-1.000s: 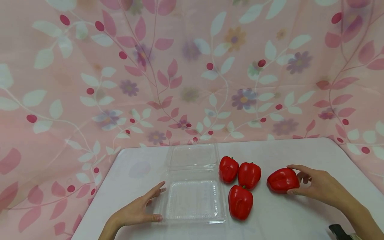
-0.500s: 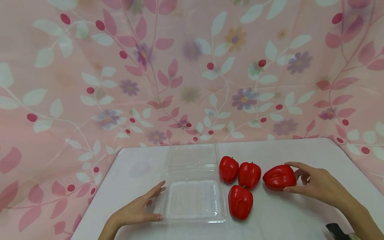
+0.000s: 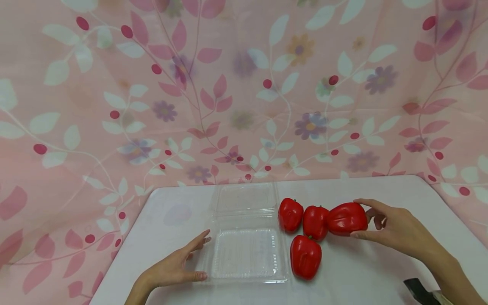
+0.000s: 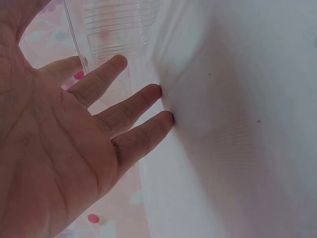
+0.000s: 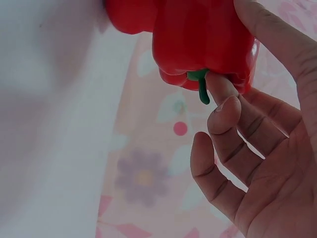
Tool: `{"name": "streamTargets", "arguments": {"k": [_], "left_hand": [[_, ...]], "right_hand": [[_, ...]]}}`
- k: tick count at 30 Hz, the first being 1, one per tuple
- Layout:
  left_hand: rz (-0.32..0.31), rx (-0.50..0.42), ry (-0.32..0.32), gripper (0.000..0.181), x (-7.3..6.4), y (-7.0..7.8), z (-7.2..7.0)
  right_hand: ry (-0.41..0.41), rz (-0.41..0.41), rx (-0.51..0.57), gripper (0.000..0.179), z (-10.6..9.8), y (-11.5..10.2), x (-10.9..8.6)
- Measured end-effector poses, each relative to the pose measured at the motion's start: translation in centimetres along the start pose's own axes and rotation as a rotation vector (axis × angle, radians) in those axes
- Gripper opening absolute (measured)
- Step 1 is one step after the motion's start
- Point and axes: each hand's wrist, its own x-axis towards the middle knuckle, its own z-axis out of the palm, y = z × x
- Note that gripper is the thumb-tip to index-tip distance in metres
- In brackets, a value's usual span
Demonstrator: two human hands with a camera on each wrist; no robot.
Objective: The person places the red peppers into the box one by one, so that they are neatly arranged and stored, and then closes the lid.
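My right hand grips a red bell pepper between thumb and fingers. In the right wrist view this bell pepper shows its green stem close to my fingertips, and the pepper hangs above the white table. From the head view it overlaps the right side of another bell pepper. Two more bell peppers stand nearby, one at the back and one in front. My left hand is spread at the left edge of a clear plastic clamshell box, its fingers fairly straight, the little finger low at the tabletop.
The box's lid lies folded back toward the rear of the white table. Behind the table hangs a pink floral cloth. A black strap-like piece shows by the right forearm.
My right hand has carried its bell pepper left and upward, from apart to overlapping the neighbouring pepper in view. The left hand, the box and the other peppers have stayed put.
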Motion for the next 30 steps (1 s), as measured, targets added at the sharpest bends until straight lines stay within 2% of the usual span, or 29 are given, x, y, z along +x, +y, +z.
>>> {"name": "streamTargets", "arguments": {"k": [9, 18, 30], "left_hand": [[0.029, -0.039, 0.006, 0.100, 0.0, -0.2, 0.1], [0.053, -0.068, 0.007, 0.104, -0.3, -0.3, 0.1], [0.124, -0.176, -0.054, 0.108, -0.9, -0.5, -0.1]], "right_hand": [[0.032, -0.043, 0.021, 0.079, 0.0, -1.7, 0.9], [0.028, -0.074, 0.069, 0.077, 0.8, -3.1, 1.8], [0.027, -0.077, 0.089, 0.075, 2.0, -4.4, 2.6]]}}
